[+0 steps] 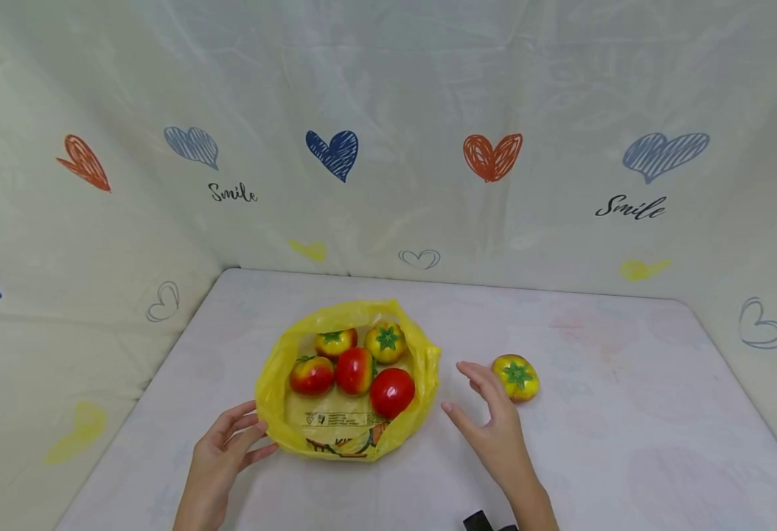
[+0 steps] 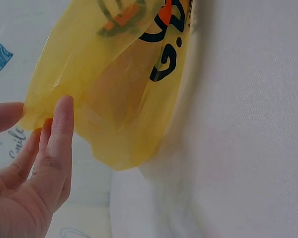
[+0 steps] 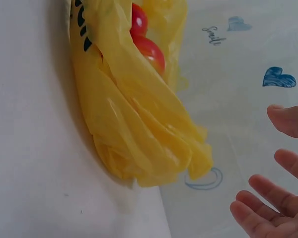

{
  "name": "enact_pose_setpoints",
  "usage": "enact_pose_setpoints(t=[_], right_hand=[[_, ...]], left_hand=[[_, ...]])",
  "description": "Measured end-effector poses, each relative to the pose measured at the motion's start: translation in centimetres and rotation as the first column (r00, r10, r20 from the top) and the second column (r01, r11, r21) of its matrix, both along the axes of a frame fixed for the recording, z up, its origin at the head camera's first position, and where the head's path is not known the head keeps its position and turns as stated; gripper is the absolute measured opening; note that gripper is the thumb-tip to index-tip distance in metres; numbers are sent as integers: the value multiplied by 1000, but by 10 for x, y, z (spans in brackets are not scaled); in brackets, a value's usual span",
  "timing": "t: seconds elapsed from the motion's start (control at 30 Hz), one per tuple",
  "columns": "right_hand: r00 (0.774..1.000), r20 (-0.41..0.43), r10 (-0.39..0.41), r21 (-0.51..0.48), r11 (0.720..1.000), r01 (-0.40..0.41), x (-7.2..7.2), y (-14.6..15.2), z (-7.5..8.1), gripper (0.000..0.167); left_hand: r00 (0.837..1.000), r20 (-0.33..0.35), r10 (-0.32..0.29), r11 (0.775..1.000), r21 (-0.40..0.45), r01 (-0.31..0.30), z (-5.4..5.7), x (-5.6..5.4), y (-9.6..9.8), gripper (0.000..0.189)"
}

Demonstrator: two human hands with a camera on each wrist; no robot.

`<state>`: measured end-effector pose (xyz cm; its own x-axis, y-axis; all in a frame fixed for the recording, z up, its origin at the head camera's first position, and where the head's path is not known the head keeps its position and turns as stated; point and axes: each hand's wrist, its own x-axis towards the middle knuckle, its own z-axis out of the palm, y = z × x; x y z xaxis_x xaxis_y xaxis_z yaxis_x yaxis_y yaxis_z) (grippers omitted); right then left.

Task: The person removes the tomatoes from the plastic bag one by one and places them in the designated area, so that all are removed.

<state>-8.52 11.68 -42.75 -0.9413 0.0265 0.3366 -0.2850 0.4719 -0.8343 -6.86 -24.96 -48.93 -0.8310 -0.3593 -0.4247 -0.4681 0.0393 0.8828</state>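
A yellow plastic bag (image 1: pixel 272 391) stands on the table with its mouth spread wide. Several red and yellow tomato-like fruits, some showing green star-shaped tops, lie inside, among them a red one (image 1: pixel 392 392). My left hand (image 1: pixel 225 446) pinches the bag's left rim between thumb and fingers; in the left wrist view the thumb (image 2: pixel 5 118) meets the plastic. To the right of the bag, my right hand (image 1: pixel 488 420) hovers with parted, gently bent fingers and holds nothing. Just beyond it lies one more yellow fruit (image 1: pixel 515 377) with a green top, partly overlapped by the hand.
The white table (image 1: pixel 627 428) ends at a back edge against a pale curtain (image 1: pixel 402 74) printed with hearts and "Smile". A small black object (image 1: pixel 478 521) shows at the bottom edge beside the right forearm.
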Motion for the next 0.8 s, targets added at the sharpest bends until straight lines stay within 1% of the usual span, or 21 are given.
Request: enact_pose_setpoints(t=[0.1, 0.23, 0.47, 0.53, 0.7, 0.8], right_hand=[[999, -1, 38, -4, 999, -38, 2, -8, -1, 54], [996, 25, 84, 4, 996, -84, 6, -19, -2, 54], [982, 75, 172, -25, 985, -171, 9, -40, -2, 53], [979, 75, 192, -22, 981, -190, 9, -46, -2, 51], [976, 41, 213, 28, 976, -214, 5, -57, -3, 49], [971, 64, 232, 39, 971, -235, 1, -62, -2, 48]], left_hand=[[1000, -6, 1, 1000, 4, -1, 0, 0, 0, 69], [1000, -12, 4, 1000, 6, -4, 0, 0, -1, 69], [1000, -13, -2, 1000, 12, 2, 0, 1, -1, 69], [1000, -14, -3, 1000, 9, 3, 0, 1, 0, 69], [1000, -15, -1, 1000, 2, 1, 1, 1, 1, 68], [1000, -15, 2, 1000, -4, -2, 1, 1, 0, 68]])
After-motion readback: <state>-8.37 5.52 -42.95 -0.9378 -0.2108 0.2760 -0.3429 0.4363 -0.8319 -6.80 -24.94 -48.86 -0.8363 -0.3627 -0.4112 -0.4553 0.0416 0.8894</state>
